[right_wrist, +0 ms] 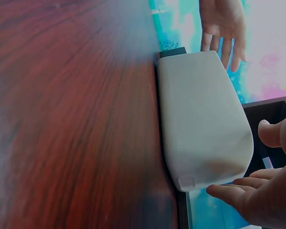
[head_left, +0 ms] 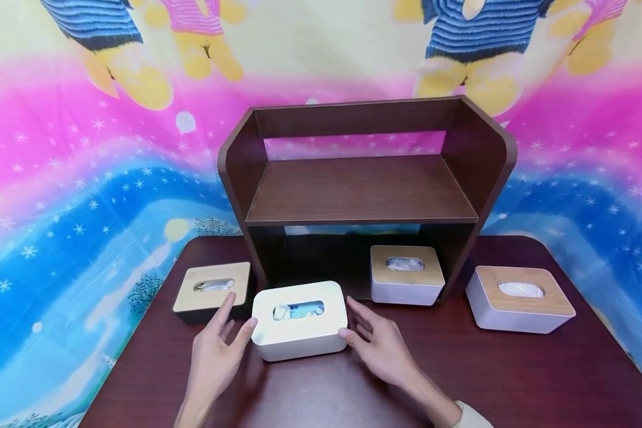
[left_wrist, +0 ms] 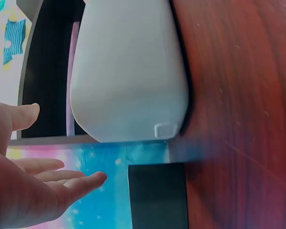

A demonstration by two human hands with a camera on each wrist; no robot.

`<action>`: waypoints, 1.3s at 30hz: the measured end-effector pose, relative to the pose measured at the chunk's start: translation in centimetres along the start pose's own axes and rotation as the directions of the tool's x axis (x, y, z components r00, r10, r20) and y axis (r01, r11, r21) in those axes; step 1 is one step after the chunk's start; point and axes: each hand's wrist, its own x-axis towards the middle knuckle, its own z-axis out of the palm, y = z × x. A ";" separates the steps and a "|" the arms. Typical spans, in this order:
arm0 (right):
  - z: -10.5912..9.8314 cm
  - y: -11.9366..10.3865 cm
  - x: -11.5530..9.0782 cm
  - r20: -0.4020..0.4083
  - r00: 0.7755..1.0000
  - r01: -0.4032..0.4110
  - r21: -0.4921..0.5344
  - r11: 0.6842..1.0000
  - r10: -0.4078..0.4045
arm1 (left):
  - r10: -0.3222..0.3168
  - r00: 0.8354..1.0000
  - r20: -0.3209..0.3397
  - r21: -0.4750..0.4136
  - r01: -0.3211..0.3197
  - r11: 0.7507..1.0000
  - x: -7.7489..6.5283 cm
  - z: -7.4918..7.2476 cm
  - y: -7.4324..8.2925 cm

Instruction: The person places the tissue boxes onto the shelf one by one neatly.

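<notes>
A white tissue box [head_left: 299, 342] sits on the table in front of the shelf, a blue packet showing through its oval slot. To its left is my left hand [head_left: 214, 359], fingers spread and held apart from the box in the left wrist view. At the opposite end my right hand [head_left: 382, 348] has thumb and fingers extended, the fingertips right by the box's side. The right wrist view shows the white box [right_wrist: 205, 114] between both hands, with nothing gripped. Behind the left hand stands a black tissue box with a pale wooden lid [head_left: 192, 291].
A dark brown two-tier shelf [head_left: 358, 190] stands at the back of the table [head_left: 460, 380]. In its lower tier, at the right, is a white tissue box with a wooden lid [head_left: 406, 291]. Another wooden-lidded tissue box [head_left: 513, 312] stands right of the shelf. A patterned cloth [head_left: 85, 178] hangs behind.
</notes>
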 end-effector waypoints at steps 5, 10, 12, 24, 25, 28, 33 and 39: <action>0.6 -0.3 0.4 -0.009 1.000 -0.001 0.006 1.000 0.002 | -0.008 0.999 0.043 -0.022 0.009 1.000 -0.2 -0.3 -0.8; 0.8 -0.4 0.5 -0.011 1.000 -0.004 0.025 1.000 0.004 | -0.025 0.994 0.110 -0.026 0.028 0.999 -0.3 -0.1 -1.3; 0.8 -0.3 0.5 -0.004 1.000 -0.013 0.034 0.999 0.013 | -0.030 0.990 0.140 -0.025 0.034 0.999 -0.3 0.1 -1.3; 0.5 0.4 0.5 0.055 0.998 -0.028 0.016 0.999 0.027 | -0.079 0.964 0.255 -0.061 0.097 0.993 -0.7 0.0 -1.7; 0.5 0.5 0.5 0.055 0.998 -0.025 0.006 1.000 0.025 | -0.087 0.964 0.251 -0.049 0.102 0.994 -0.7 0.1 -1.8; 0.5 0.6 0.4 0.039 0.999 -0.020 -0.039 0.999 0.021 | -0.119 0.965 0.233 0.003 0.122 0.993 -0.6 0.2 -1.8; 0.6 0.7 0.1 -0.022 1.000 -0.022 -0.123 0.992 0.019 | -0.171 0.965 0.198 -0.004 0.175 0.985 -0.6 0.3 -1.9; 0.7 0.7 -0.3 -0.066 0.998 -0.024 -0.094 0.995 0.018 | -0.181 0.965 0.189 -0.132 0.208 0.969 -1.0 0.6 -2.2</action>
